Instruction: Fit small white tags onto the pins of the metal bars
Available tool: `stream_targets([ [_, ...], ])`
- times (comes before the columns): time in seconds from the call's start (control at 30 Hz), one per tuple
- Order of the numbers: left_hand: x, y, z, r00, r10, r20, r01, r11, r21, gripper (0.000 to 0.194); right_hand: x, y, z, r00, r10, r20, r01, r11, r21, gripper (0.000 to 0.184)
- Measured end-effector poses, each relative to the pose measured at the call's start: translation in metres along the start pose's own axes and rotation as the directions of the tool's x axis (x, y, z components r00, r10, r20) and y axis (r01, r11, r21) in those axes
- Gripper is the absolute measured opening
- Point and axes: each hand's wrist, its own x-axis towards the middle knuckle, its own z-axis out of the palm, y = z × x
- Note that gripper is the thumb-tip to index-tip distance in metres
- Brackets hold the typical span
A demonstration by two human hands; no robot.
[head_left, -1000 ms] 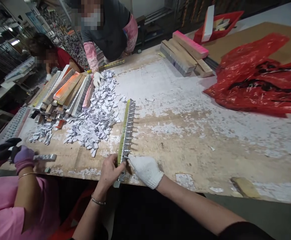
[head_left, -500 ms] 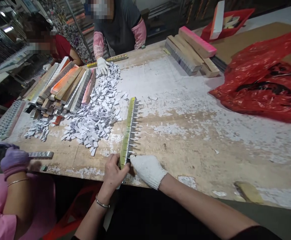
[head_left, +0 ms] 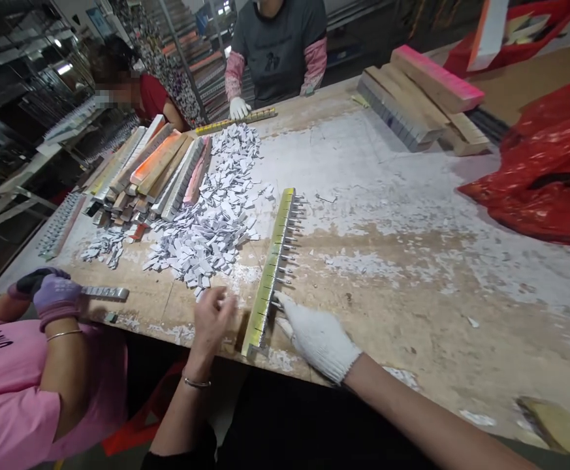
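The yellow-green bar [head_left: 268,274] lies obliquely on the worktop [head_left: 387,313] at frame centre, pins [head_left: 287,281] along its right edge. Right hand [head_left: 321,336], gloved: fingertips at the pinned edge; grip closure indeterminable. Left hand [head_left: 213,323], bare: apart from the bar, below the white chips [head_left: 201,241]; fingers curled, grip state indeterminable.

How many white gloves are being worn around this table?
2 in view: one on the camera wearer's right hand, at the yellow bar; another on the hand of the person across the table. More may be hidden behind the stack.
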Motion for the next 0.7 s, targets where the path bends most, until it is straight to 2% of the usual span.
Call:
stream_targets([
  [0.03,0.004,-0.012,-0.008,0.993,-0.022,-0.118,0.034,0.994,0.105,0.021,-0.004,0.004,0.003,0.999,-0.008,-0.040,0.009,1.000,0.012,0.047],
  [0.07,0.008,-0.024,-0.015,0.982,-0.018,-0.190,0.062,0.972,0.226,0.015,-0.008,0.008,0.006,0.998,-0.007,-0.070,0.009,0.999,0.031,0.049],
  [0.1,0.011,-0.036,-0.021,0.978,-0.001,-0.209,0.072,0.940,0.335,0.009,-0.010,0.012,0.011,0.995,-0.001,-0.097,0.006,0.998,0.055,0.049],
  [0.2,0.014,-0.061,-0.031,0.992,0.065,-0.109,-0.002,0.869,0.495,0.011,-0.013,0.018,0.022,0.986,0.016,-0.166,0.003,0.993,0.114,0.047],
  [0.27,0.010,-0.063,-0.030,0.986,0.121,-0.115,-0.046,0.859,0.509,0.015,-0.014,0.017,0.023,0.981,0.014,-0.196,0.015,0.989,0.146,0.046],
  [0.33,0.001,-0.052,-0.026,0.973,0.190,-0.132,-0.108,0.878,0.467,0.016,-0.016,0.014,0.017,0.971,-0.004,-0.237,0.049,0.982,0.183,0.044],
  [0.43,-0.020,-0.016,-0.013,0.945,0.328,-0.005,-0.312,0.901,0.300,0.021,-0.022,0.004,0.007,0.949,-0.090,-0.304,0.162,0.962,0.221,0.044],
  [0.53,-0.040,0.022,0.002,0.855,0.481,0.193,-0.508,0.852,0.125,0.028,-0.029,-0.005,0.002,0.934,-0.208,-0.290,0.268,0.946,0.183,0.041],
  [0.6,-0.047,0.036,0.010,0.816,0.537,0.216,-0.554,0.832,0.022,0.026,-0.032,-0.007,0.001,0.946,-0.245,-0.211,0.278,0.950,0.140,0.030],
  [0.63,-0.047,0.039,0.012,0.823,0.538,0.184,-0.546,0.838,-0.008,0.025,-0.032,-0.007,0.001,0.960,-0.233,-0.158,0.253,0.959,0.125,0.027],
  [0.7,-0.044,0.037,0.015,0.879,0.472,0.076,-0.474,0.880,0.014,0.028,-0.030,-0.005,0.001,0.988,-0.144,-0.057,0.149,0.986,0.081,0.026],
])
